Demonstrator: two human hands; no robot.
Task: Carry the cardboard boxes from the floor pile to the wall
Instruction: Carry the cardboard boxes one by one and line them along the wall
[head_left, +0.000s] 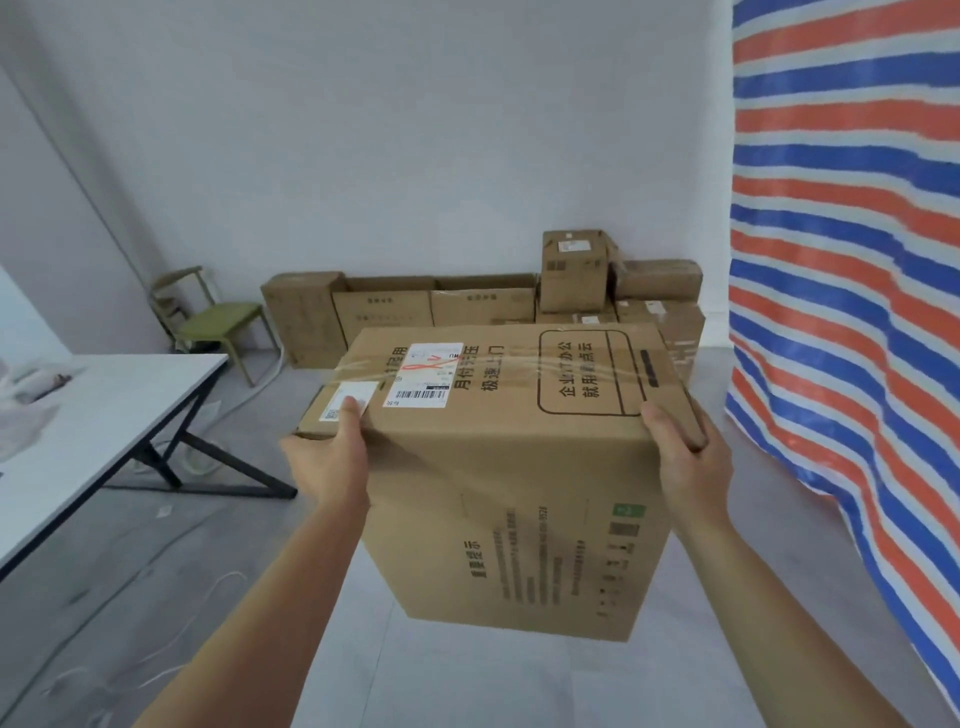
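The left hand (327, 462) grips the box (509, 467) at its top left edge. The thumb lies flat on top, on a white label. The other fingers go down the left side of the box and are hidden. The right hand (685, 457) grips the top right edge of the box. Its fingers curl over that edge and its thumb rests on top. Both bare arms reach out to the box from the near side.

The box is big and brown. It is up in the air between the two hands, off the floor (260, 571). Its top tips a little toward the person. On top there is clear tape, a white label with a bar code, and black print. More black print and a small green square are on the near face.

Past the box, a row of brown boxes (483, 306) stands on the floor against the wall (415, 130). One small box (574, 270) sits on top of that row. Left of the box and far back there is a chair (218, 317) with a green seat. Left of the box and nearer there is a white desk (93, 410) with black legs. White cords (218, 582) lie on the floor below the box on the left. Right of the box hangs a sheet (841, 260) with red, blue and white stripes.
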